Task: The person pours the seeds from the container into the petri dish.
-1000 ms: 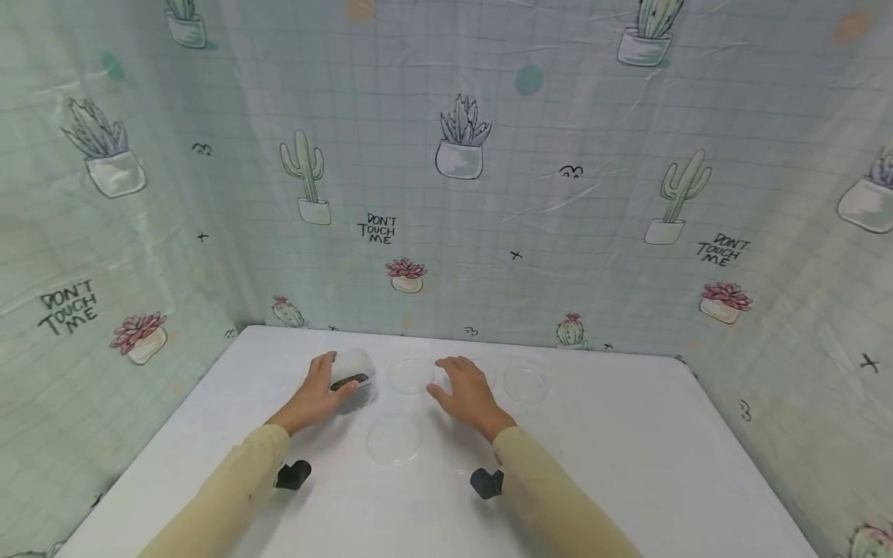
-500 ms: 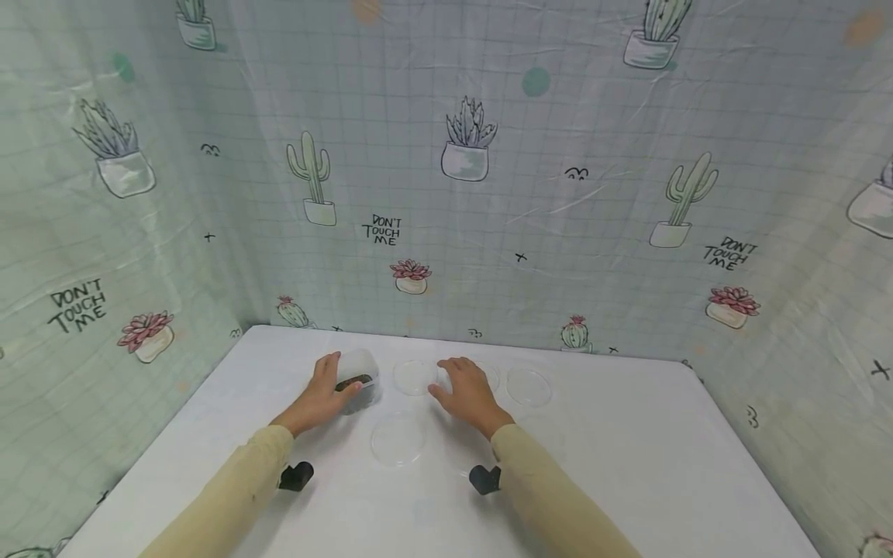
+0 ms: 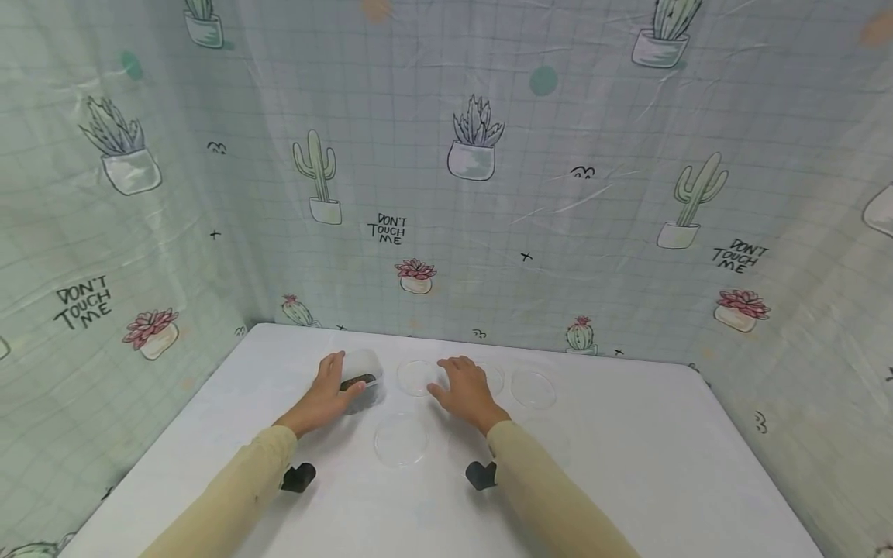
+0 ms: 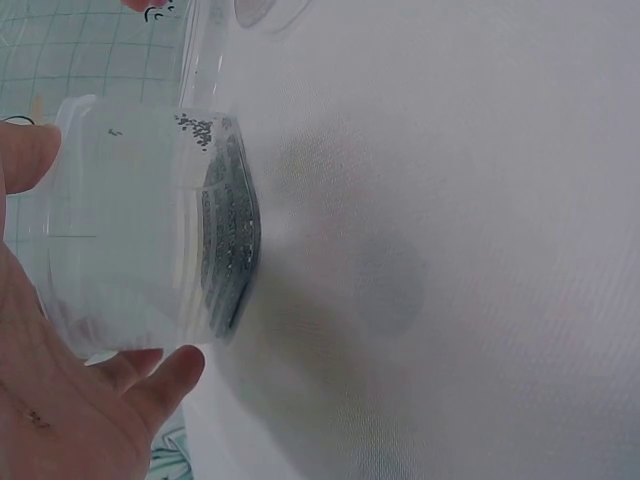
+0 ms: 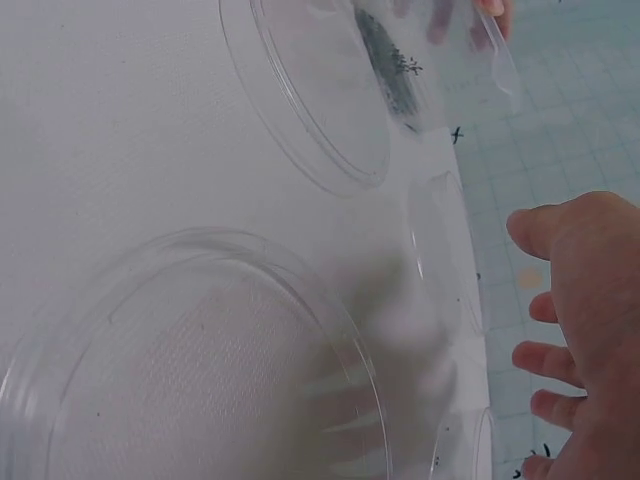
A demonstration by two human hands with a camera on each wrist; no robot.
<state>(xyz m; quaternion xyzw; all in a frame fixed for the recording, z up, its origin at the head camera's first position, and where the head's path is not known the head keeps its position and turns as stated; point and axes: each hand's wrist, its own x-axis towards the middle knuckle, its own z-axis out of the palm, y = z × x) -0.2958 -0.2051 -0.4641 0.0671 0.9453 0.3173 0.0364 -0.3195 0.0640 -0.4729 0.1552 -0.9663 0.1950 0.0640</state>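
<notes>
My left hand (image 3: 317, 399) grips a clear plastic tub (image 3: 364, 362) near the back left of the table. Small dark grains (image 4: 230, 235) lie along the tub's bottom, with a few stuck to its wall in the left wrist view. Thumb and fingers stand on opposite sides of the tub; whether its base touches the table I cannot tell. My right hand (image 3: 467, 395) hovers over clear round dishes, fingers spread and slightly bent, holding nothing. One dish (image 3: 377, 440) sits in front, between the hands. Another dish (image 3: 400, 378) stands just right of the tub.
More clear dishes stand on the white table (image 3: 649, 449), one at the back right (image 3: 554, 389) and others partly behind my right hand and arm. A black wrist mount (image 3: 298, 478) shows under each sleeve. A cactus-print curtain (image 3: 530, 194) encloses the back and sides.
The head view has turned slightly left, so the table and curtain sit a little further right. The left hand keeps its hold on the tub; the right hand stays almost in place.
</notes>
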